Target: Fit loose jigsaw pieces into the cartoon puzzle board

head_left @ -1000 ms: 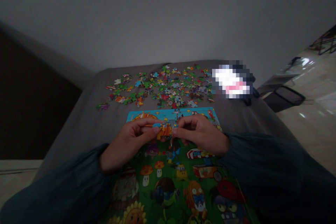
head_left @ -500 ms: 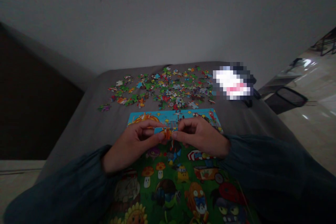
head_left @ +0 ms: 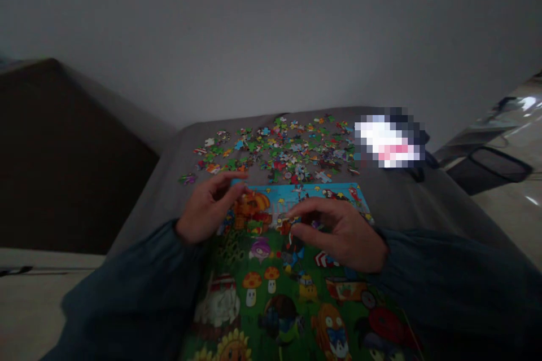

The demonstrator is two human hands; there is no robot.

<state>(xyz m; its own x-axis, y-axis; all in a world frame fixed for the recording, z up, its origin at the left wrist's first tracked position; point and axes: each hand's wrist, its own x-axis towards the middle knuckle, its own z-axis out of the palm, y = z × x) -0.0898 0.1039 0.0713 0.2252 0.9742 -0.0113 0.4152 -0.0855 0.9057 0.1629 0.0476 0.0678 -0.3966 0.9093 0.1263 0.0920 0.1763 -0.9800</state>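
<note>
A colourful cartoon jigsaw puzzle (head_left: pixel 271 271) lies in front of me, with a blue strip along its far edge and green ground nearer. My right hand (head_left: pixel 339 231) hovers over its upper middle, thumb and forefinger closed on a small puzzle piece (head_left: pixel 284 226) with orange on it; the fingers partly cover it. My left hand (head_left: pixel 207 206) is by the puzzle's far left corner, next to the printed pumpkin. Its thumb and forefinger are a little apart, and I see no piece held between them.
Many loose puzzle pieces (head_left: pixel 292 149) are scattered on the grey cloth (head_left: pixel 144 203) beyond the puzzle. A blurred-out bright object (head_left: pixel 387 138) lies at the far right with dark straps beside it. A pale wall (head_left: pixel 271 34) rises behind.
My hands were together on a blue and orange piece. Now they are apart: the left has moved toward the far left corner, while the right stays over the upper middle. The view has shifted slightly.
</note>
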